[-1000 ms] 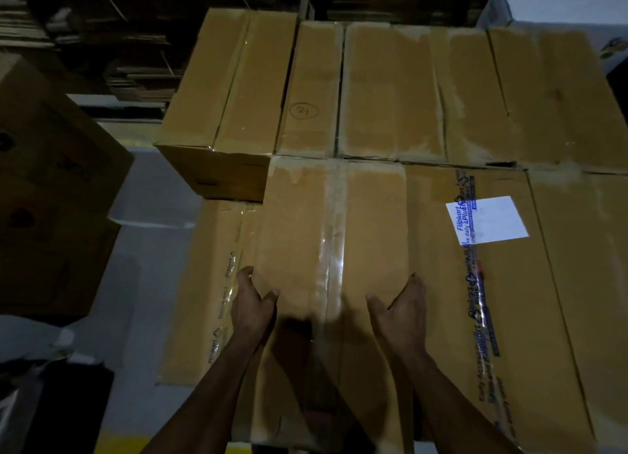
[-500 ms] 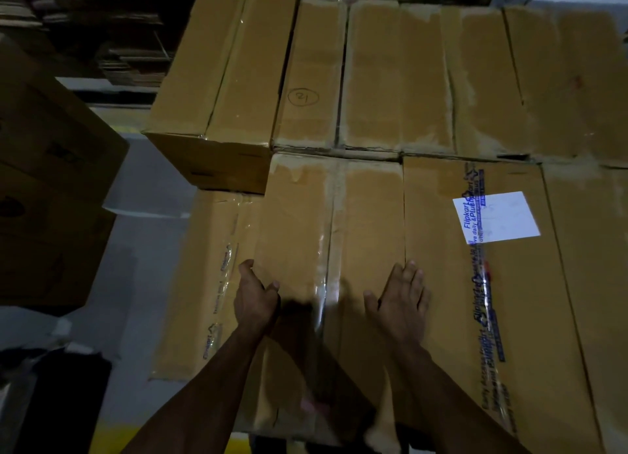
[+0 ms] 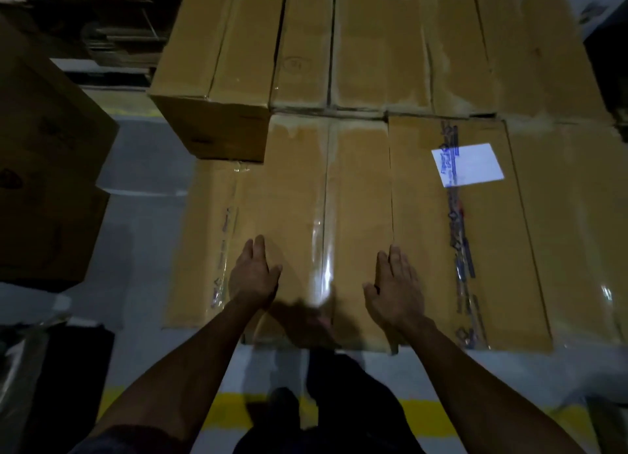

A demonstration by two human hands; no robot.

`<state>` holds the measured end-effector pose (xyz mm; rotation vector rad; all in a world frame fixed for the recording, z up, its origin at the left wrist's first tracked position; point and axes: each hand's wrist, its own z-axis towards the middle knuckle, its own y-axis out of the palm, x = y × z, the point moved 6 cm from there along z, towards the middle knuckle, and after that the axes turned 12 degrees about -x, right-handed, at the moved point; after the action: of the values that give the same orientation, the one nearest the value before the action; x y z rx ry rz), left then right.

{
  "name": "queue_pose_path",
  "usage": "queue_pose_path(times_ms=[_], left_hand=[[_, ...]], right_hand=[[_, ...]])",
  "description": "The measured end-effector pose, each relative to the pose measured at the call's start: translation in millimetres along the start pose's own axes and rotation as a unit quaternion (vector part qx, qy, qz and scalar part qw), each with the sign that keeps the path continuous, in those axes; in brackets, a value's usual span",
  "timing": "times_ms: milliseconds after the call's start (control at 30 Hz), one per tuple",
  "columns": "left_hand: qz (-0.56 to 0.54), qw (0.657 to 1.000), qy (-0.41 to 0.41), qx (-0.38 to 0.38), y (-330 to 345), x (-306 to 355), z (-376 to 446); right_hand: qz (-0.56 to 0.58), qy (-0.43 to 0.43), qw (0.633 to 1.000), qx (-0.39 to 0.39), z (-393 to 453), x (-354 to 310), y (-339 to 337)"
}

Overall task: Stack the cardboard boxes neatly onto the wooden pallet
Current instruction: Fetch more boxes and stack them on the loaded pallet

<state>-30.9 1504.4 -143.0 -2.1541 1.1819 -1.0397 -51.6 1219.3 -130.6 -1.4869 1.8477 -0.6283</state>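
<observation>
On the smooth taped cardboard box (image 3: 326,215), flat hands.

Matt brown cardboard box (image 3: 326,215), glossy clear tape (image 3: 321,249) down its seam; smooth white paper label (image 3: 470,164) alongside.

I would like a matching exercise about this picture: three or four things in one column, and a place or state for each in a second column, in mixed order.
Things:
1. left hand
2. right hand
3. white rectangular paper label
4. yellow painted floor line

Places:
a. on the brown box right of the hands
b. flat on the box top, right of the clear tape
c. on the floor, near the person
d. at the box's left edge

Pairs: 1-d, 2-b, 3-a, 4-c
</observation>
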Motion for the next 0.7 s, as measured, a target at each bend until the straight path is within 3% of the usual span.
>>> queue_pose_path(times_ms=[200, 400, 533, 700], left_hand=[[0.012, 0.998, 0.03, -0.052, 47, -41, -80], [0.023, 0.994, 0.049, -0.092, 65, -59, -104], [0.081, 0.994, 0.038, -0.067, 65, -60, -102], [0.071, 0.996, 0.056, -0.027, 62, -59, -99]], right_hand=[[0.021, -0.006, 0.999, -0.028, -63, 17, 41], [0.016, -0.012, 0.999, -0.03, -98, 34, 66], [-0.026, -0.005, 1.0, -0.013, -105, 35, 75], [-0.036, -0.001, 0.998, 0.053, -104, 32, 75]])
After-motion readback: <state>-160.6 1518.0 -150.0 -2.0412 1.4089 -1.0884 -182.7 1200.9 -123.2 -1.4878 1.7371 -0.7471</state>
